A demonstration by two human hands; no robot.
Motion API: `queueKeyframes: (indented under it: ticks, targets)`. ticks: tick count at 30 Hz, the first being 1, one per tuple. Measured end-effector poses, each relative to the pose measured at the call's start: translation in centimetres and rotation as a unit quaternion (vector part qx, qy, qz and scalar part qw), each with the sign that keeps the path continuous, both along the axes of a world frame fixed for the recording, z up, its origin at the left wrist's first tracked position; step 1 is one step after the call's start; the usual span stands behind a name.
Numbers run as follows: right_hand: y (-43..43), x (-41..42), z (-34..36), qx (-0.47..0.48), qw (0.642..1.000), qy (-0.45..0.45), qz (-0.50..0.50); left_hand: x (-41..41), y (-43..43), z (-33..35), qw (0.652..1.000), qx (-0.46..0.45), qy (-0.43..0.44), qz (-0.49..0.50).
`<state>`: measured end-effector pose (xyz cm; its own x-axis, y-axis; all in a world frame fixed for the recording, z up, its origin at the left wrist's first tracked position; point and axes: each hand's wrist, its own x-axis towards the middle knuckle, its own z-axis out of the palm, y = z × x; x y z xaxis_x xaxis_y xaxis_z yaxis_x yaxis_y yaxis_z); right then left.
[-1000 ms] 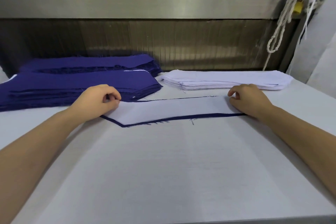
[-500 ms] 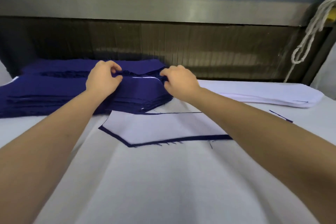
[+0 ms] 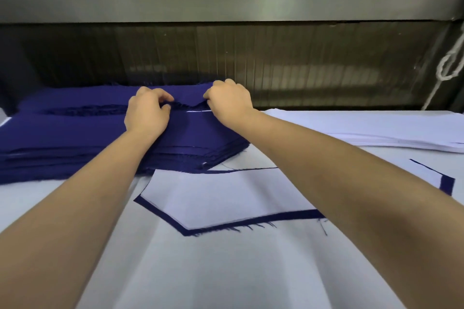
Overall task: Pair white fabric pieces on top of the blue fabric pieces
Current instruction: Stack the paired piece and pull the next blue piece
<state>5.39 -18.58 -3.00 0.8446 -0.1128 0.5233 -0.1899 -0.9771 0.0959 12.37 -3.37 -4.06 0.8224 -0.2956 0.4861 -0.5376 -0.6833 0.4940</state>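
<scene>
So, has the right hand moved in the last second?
Yes. The right hand left the right end of the paired piece and went forward and left to the blue stack, pinching its top edge.

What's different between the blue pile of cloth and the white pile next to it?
Colour: the blue pile is dark, the white pile pale. The blue pile looks thicker, with frayed edges; the white pile looks thinner and neater. The left hand and right hand pinch the blue pile's top layer; the white pile is untouched. Both lie flat on the table.
</scene>
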Motion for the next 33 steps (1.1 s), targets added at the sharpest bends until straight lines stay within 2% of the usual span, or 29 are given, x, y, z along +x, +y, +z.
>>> queueKeyframes:
  ticks: [6,9,13,15,20,25,33]
  targets:
    - [-0.4,-0.2,0.8,0.075,0.997,-0.011,0.008,-0.4,-0.2,0.4,1.0,-0.003,-0.002,0.018]
    - [-0.3,-0.5,1.3,0.176,0.984,-0.024,0.003,-0.5,-0.2,0.5,1.0,-0.006,-0.008,0.021]
    - [-0.5,-0.9,1.6,0.317,0.947,-0.04,0.036,-0.6,-0.1,0.6,1.0,-0.013,-0.015,0.024]
    - [-0.3,-0.9,1.5,0.307,0.95,-0.031,0.035,-0.7,-0.1,0.7,0.999,-0.021,-0.017,0.025]
    - [0.4,-0.4,0.9,0.187,0.981,0.051,0.017,-0.8,0.0,0.5,0.999,-0.03,-0.017,0.025]
    - [0.9,-0.2,1.1,0.141,0.99,0.01,-0.027,-0.7,0.1,0.5,0.999,-0.03,-0.017,0.018]
    - [0.7,-1.7,2.3,0.179,0.981,-0.074,-0.006,-0.5,0.6,0.5,0.999,-0.04,-0.02,0.014]
